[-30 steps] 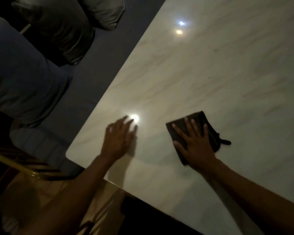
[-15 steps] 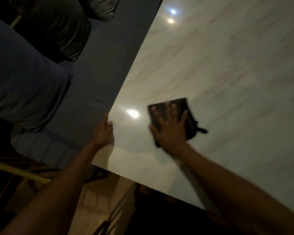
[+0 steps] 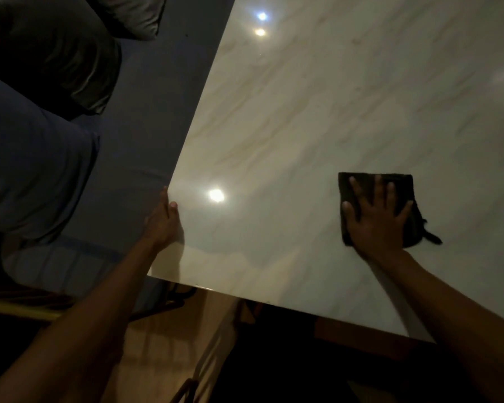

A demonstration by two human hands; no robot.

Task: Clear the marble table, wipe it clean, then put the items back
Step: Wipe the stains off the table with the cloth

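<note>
The cloth (image 3: pixel 402 184), a dark folded square, lies flat on the bench (image 3: pixel 317 112) near its front edge, toward the right side. The right hand (image 3: pixel 376 219) presses on it with fingers (image 3: pixel 358 190) straight and spread, pointing away from the person; nothing is pinched. A loose tail of cloth sticks out to the right of the wrist. Most unwiped marble lies ahead of and to the left of those fingers, so the next stroke likely runs forward or leftward. The left hand (image 3: pixel 163 219) is at the bench's left edge, thumb on top, the other fingers hidden beyond the rim; it probably steadies the person. Dark cushions (image 3: pixel 56 62) sit beyond that edge.
</note>
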